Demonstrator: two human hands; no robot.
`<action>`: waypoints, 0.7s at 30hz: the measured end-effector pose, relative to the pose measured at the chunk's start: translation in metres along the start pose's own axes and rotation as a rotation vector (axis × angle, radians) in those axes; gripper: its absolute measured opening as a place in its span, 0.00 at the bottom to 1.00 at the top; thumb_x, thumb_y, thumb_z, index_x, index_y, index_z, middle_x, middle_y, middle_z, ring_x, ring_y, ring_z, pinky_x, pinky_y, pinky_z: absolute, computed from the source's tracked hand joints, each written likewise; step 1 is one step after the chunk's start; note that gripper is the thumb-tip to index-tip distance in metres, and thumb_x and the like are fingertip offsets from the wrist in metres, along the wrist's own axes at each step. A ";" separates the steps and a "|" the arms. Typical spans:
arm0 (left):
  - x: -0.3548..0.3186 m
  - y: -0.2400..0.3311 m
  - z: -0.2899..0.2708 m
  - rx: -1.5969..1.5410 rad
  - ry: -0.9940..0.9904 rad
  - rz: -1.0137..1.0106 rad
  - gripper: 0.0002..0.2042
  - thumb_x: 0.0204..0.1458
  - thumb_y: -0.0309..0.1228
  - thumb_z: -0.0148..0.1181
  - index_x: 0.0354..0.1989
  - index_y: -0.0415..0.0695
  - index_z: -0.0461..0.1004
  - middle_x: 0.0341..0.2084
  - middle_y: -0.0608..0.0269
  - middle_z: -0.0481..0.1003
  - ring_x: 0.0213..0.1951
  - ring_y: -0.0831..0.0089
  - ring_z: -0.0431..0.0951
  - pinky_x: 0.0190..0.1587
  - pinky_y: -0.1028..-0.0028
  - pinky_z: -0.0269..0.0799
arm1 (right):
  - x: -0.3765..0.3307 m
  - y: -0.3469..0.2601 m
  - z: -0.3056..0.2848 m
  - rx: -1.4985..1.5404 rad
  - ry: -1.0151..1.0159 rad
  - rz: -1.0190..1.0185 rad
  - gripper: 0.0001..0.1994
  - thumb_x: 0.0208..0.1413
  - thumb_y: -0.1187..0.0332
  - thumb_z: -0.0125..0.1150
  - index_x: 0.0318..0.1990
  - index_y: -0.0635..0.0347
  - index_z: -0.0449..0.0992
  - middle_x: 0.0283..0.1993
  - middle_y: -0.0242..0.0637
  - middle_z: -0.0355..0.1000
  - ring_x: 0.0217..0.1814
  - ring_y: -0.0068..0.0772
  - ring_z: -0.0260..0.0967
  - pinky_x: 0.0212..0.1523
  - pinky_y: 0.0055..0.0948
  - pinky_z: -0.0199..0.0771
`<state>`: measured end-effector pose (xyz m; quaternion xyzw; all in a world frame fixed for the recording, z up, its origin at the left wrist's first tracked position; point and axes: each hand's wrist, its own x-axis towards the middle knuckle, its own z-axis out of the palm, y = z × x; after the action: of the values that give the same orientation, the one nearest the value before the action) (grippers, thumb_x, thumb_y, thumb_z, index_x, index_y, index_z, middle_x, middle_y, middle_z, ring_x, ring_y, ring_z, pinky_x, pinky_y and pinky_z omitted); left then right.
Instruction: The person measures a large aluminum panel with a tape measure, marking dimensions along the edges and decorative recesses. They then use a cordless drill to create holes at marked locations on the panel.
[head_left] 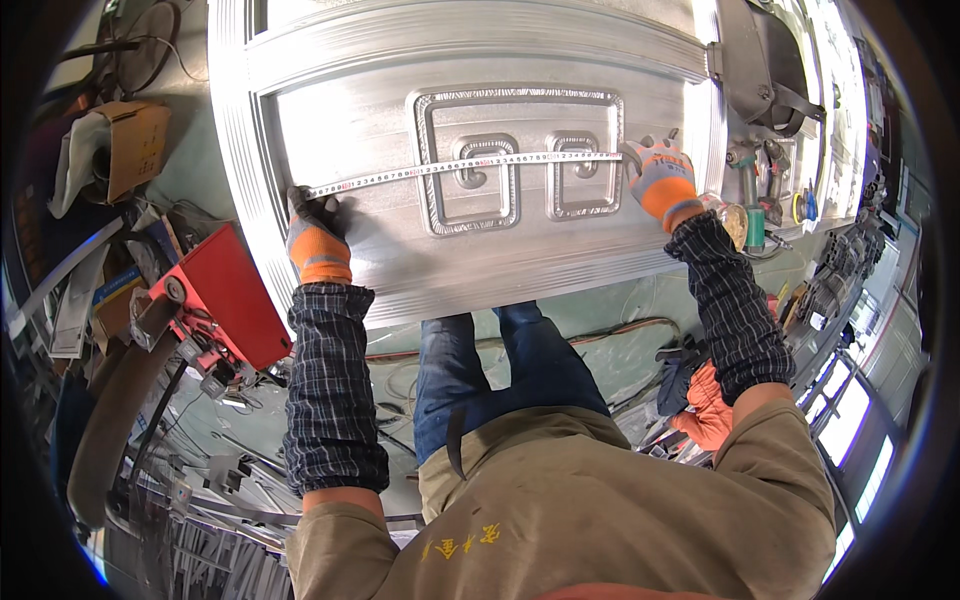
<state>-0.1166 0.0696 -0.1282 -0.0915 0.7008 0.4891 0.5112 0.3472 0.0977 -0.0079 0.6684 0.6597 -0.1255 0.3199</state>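
Observation:
A white tape measure point(530, 158) stretches across a silvery metal door panel point(370, 230), over its raised rectangular scroll pattern point(432, 200). My left hand point(320, 240), in an orange and grey glove with dark fingertips, pinches the tape's left part beside the panel's left frame. At the tape's other end my right hand point(662, 180), gloved in orange and light grey, has its fingers curled round it near the right frame. Whether a tape case sits inside that hand is hidden. Both forearms wear dark checked sleeve covers.
On the left stand a red metal box point(230, 300) and an open cardboard box point(138, 145). A dark welding mask point(770, 75) and a green-handled tool point(754, 228) lie right of the panel. Hoses cross the floor; a person in orange point(700, 410) is at lower right.

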 end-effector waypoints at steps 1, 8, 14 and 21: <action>0.000 0.001 -0.001 0.003 -0.007 0.010 0.20 0.66 0.52 0.54 0.47 0.46 0.76 0.30 0.68 0.78 0.29 0.75 0.75 0.32 0.76 0.72 | -0.001 0.004 0.004 0.039 0.001 -0.002 0.23 0.55 0.65 0.60 0.60 0.50 0.75 0.53 0.45 0.75 0.59 0.52 0.68 0.60 0.46 0.70; -0.106 0.013 0.024 0.129 -0.303 0.105 0.18 0.66 0.47 0.57 0.38 0.42 0.74 0.28 0.65 0.72 0.29 0.77 0.74 0.29 0.76 0.68 | -0.081 -0.003 0.039 0.339 0.093 -0.094 0.20 0.57 0.66 0.59 0.59 0.53 0.75 0.54 0.49 0.73 0.58 0.55 0.69 0.59 0.47 0.71; -0.212 -0.065 0.064 0.520 -0.919 0.156 0.22 0.62 0.35 0.62 0.60 0.36 0.69 0.47 0.58 0.76 0.44 0.77 0.75 0.48 0.75 0.72 | -0.147 -0.110 0.012 1.392 -0.289 0.074 0.14 0.59 0.73 0.59 0.52 0.61 0.77 0.43 0.46 0.78 0.43 0.49 0.77 0.46 0.38 0.78; -0.208 -0.078 0.036 0.405 -1.044 -0.489 0.32 0.61 0.28 0.64 0.72 0.39 0.57 0.50 0.59 0.75 0.40 0.78 0.75 0.39 0.77 0.74 | -0.161 -0.147 0.042 1.735 0.133 0.012 0.08 0.59 0.75 0.59 0.44 0.61 0.80 0.41 0.40 0.78 0.42 0.36 0.76 0.45 0.33 0.76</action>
<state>0.0509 -0.0191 -0.0067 0.1011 0.3957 0.1950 0.8917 0.2010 -0.0676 0.0168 0.6854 0.3450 -0.5431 -0.3409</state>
